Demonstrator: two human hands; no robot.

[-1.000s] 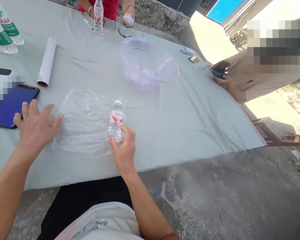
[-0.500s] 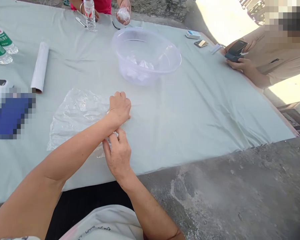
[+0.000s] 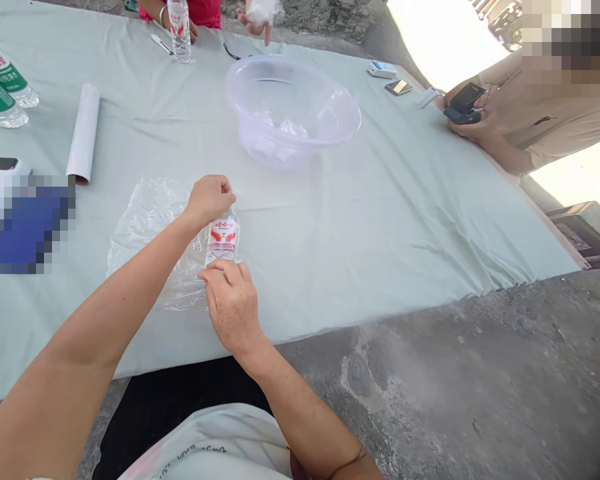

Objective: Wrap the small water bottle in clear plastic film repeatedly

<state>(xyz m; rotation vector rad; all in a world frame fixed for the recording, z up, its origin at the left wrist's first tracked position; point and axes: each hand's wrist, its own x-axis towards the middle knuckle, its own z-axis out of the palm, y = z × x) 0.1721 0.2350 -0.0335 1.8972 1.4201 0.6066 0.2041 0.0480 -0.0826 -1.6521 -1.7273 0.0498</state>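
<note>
A small clear water bottle with a red and white label lies on a sheet of clear plastic film, near the sheet's right edge. My left hand is closed over the neck end of the bottle, and its curled fingers hide the cap. At the bottle's base, my right hand has its fingers bent around the end nearest me. Crinkled film shows beside the bottle and under my left forearm. Whether film is also pinched in either hand, I cannot tell.
Beyond the film stands a clear plastic basin with crumpled plastic inside. A white roll, large bottles and a blurred blue item are at left. Across the table, a person's hand holds crumpled plastic. Another person holds a dark device.
My left hand has moved left, uncovering the bottle's label. My right hand stays near the base. Across the table, the other person's hand has lifted its crumpled plastic and opened its fingers.
</note>
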